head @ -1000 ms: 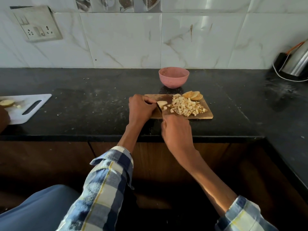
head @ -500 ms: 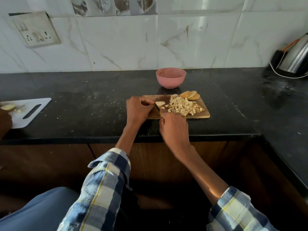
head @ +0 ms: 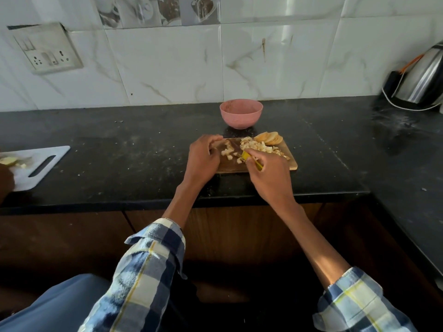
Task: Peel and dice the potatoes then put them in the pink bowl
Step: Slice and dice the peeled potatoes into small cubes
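A wooden cutting board point(head: 291, 164) lies on the black counter with a heap of diced potato point(head: 256, 146) on it and a few round potato slices point(head: 269, 138) at its far right corner. My right hand point(head: 269, 174) grips a yellow-handled knife point(head: 249, 158), its dark blade angled across the board toward the heap. A few fresh cubes point(head: 227, 153) lie beside the blade. My left hand point(head: 203, 159) rests curled on the board's left end, holding nothing that I can see. The pink bowl point(head: 241, 113) stands just behind the board.
A white cutting board point(head: 45, 164) with potato bits lies at the far left, with another person's hand point(head: 4, 180) at its edge. A steel kettle point(head: 424, 80) with a cord stands at the back right. The counter turns a corner on the right.
The potato piece under my left hand has become small cubes. My right hand has swung right and turned the knife blade toward the heap. My left fingers have drawn back.
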### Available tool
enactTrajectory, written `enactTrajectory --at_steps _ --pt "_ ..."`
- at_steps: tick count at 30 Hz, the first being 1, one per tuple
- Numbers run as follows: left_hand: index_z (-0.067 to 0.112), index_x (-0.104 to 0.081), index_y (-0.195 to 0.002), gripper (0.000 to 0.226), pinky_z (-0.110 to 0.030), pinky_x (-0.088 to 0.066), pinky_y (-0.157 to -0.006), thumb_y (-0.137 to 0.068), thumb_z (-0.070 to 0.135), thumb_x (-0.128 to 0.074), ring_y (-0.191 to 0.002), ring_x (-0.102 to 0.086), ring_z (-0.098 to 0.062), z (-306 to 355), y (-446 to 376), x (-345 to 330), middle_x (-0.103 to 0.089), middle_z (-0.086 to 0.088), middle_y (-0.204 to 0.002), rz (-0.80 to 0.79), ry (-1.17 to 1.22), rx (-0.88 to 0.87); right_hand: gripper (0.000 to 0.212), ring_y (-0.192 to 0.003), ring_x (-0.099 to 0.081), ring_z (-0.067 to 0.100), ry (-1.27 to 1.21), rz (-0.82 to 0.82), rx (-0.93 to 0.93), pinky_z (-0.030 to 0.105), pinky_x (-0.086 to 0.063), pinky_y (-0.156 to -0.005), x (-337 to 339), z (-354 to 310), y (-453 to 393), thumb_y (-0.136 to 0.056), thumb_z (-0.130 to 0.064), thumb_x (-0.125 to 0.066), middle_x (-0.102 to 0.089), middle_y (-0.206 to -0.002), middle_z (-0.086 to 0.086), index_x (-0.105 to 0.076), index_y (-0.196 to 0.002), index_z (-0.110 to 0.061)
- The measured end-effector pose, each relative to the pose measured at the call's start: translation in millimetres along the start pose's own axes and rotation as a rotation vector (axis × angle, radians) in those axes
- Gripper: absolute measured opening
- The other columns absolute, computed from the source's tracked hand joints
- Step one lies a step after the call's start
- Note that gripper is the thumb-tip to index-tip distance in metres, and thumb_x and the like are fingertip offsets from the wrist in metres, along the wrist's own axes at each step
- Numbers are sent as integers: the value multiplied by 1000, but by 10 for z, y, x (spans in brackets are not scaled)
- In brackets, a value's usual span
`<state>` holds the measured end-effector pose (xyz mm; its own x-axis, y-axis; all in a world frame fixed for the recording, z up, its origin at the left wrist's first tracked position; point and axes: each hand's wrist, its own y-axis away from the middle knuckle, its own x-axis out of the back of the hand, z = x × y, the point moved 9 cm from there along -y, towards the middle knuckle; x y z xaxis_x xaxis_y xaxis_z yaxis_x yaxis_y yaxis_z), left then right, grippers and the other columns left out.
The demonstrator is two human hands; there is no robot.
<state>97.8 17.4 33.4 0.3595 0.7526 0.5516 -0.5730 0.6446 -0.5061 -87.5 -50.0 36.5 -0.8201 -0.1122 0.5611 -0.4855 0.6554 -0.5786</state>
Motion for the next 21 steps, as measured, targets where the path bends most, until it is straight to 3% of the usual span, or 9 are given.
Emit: enactTrajectory --at_steps 2,5,7,9,12,14,17,19,21 --pt "14 -65 -138 38 -2 -35 -96 -104 7 -51 -124 -54 -1 -9 -17 -86 -66 1 -138 -34 32 72 34 -65 -53 -10 -23 -10 -16 1 -38 -61 16 65 -43 -102 -24 -64 -75 -120 -3 -68 -135 -18" --pt "12 -58 -146 41 -17 -35 -107 -109 11 -42 -138 -52 -13 14 -83 -240 -60 -2 -148 -97 91 139 33 -63 -57 -8 -58 -7 12 8 -39 -56 8 61 -10 -101 -21 -63 -78 -104 -4 -69 -133 -18" --pt "11 -59 -145 42 -25 -38 -115 -108 8 -40 -138 -53 -15 32 -130 -287 -61 -4 -147 -108 148 167 32 -62 -57 -1 -68 1 26 17 -38 -51 7 65 22 -101 -21 -62 -75 -82 -6 -70 -132 -19" --pt "10 -63 -141 45 -29 -41 -116 -103 2 -40 -134 -57 -14 29 -158 -293 -65 -4 -142 -106 167 175 32 -63 -57 2 -55 0 26 20 -37 -50 4 77 27 -102 -22 -61 -70 -74 -8 -69 -132 -20" --pt "13 -72 -132 48 -26 -47 -110 -96 -7 -46 -124 -63 -11 -15 -134 -234 -72 -2 -131 -83 104 160 33 -66 -58 -5 -18 -48 38 13 -38 -53 -67 37 21 -102 -23 -62 -76 -88 -8 -68 -134 -22" --pt "16 -78 -122 37 -21 -52 -100 -96 -2 -58 -108 -68 -7 -62 -102 -125 -77 0 -118 -18 45 124 35 -64 -58 -6 19 -91 50 11 -39 -54 -145 -18 24 -102 -24 -62 -77 -96 -9 -66 -137 -23" --pt "17 -80 -116 27 -10 -53 -87 -93 5 -72 -94 -70 -2 -156 -64 -8 -78 5 -107 39 24 95 37 -56 -51 -1 111 -115 82 13 -33 -49 -234 -108 41 -102 -25 -61 -75 -92 -8 -63 -140 -23" --pt "17 -80 -115 29 -1 -49 -79 -91 3 -74 -89 -69 1 -187 -53 9 -77 9 -103 32 27 84 38 -58 -50 1 165 -106 98 12 -28 -51 -250 -164 50 -102 -25 -62 -74 -88 -6 -64 -140 -22" --pt "18 -81 -113 30 1 -47 -77 -90 0 -72 -87 -68 4 -186 -59 14 -77 9 -101 33 23 78 37 -61 -50 2 217 -87 133 15 -32 -56 -262 -243 55 -101 -25 -62 -74 -85 -4 -66 -137 -20"
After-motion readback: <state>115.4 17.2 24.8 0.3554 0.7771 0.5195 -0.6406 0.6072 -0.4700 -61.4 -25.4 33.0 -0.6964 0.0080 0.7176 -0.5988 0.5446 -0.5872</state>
